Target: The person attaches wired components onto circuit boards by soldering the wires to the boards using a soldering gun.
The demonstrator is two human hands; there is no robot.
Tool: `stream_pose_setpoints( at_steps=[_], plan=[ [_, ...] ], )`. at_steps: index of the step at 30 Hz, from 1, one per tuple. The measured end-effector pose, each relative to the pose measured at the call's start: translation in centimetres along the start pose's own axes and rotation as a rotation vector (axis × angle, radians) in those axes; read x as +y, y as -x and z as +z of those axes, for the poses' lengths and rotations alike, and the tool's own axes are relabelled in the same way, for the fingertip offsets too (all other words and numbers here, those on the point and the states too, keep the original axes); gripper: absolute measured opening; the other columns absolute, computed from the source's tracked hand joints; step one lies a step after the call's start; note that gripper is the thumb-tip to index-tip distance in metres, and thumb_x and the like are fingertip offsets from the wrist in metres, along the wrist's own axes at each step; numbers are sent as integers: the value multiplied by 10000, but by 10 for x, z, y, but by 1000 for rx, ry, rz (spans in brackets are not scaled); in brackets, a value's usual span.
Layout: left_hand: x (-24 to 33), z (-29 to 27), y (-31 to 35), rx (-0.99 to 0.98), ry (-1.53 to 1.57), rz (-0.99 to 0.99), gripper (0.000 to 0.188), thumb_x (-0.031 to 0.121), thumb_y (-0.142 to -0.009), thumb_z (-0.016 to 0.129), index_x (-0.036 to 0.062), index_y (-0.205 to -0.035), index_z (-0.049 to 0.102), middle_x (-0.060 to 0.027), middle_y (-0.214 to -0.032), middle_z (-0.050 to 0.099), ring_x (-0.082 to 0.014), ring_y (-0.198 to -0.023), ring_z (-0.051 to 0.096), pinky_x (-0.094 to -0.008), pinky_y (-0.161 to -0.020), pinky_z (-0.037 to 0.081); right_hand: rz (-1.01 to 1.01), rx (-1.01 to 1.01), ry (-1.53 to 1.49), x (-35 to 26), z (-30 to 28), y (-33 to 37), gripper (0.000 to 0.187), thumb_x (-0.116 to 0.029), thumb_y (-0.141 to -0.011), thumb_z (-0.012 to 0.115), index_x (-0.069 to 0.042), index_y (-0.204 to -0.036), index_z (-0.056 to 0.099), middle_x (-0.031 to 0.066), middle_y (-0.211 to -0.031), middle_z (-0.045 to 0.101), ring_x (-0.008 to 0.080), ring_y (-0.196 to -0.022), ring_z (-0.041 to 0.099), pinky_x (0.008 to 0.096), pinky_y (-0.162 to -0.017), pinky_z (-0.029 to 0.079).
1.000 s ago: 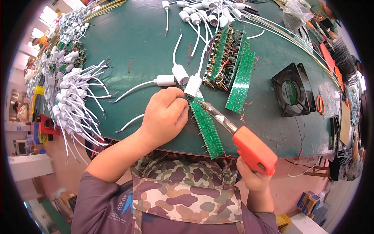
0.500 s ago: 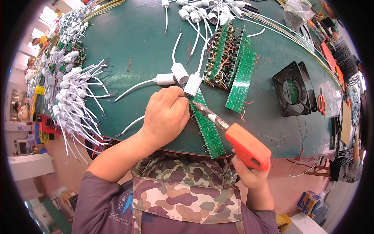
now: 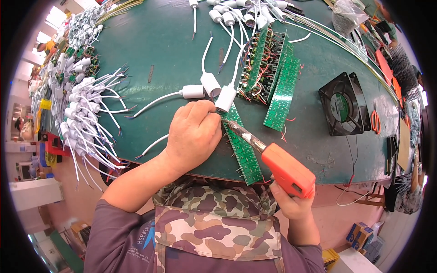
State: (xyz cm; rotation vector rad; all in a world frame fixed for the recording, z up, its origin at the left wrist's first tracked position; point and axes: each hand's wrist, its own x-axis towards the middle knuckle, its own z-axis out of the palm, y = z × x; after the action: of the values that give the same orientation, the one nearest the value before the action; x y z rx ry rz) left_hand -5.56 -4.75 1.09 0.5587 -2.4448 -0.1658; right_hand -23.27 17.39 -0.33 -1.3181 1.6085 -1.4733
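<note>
The left hand (image 3: 193,132) lay on the green bench (image 3: 150,50), its fingers pressed together over a white lamp socket (image 3: 226,98) at the long green circuit board (image 3: 243,148). The right hand (image 3: 291,204) gripped the orange soldering gun (image 3: 287,170), its tip at the board's near end. Many wired sockets (image 3: 86,113) lay finished at the left, and several boards (image 3: 273,73) waited beyond. A black fan (image 3: 343,104) with a round green label stood at the right, and small cardboard boxes (image 3: 362,234) sat on the floor
</note>
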Motion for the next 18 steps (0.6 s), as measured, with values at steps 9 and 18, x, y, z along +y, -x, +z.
stream_pose_setpoints(
  at_steps=[9,18],
  plan=[
    [0,0,0,-3,-2,4,192,-12,-656,700,19,-801,579,-111,-925,559,-297,-804,577,-395,-712,473,-6,-10,79,2,-2,3,477,-17,-743,769,43,-1178,584,172,-1104,660,280,-935,687,358,-849,530],
    [0,0,0,-3,-7,11,178,-7,-667,695,17,-798,576,-108,-914,555,-291,-802,575,-390,-712,471,-16,54,59,-6,0,1,366,-14,-745,749,20,-1092,638,164,-1091,670,278,-943,674,363,-848,516]
  ],
)
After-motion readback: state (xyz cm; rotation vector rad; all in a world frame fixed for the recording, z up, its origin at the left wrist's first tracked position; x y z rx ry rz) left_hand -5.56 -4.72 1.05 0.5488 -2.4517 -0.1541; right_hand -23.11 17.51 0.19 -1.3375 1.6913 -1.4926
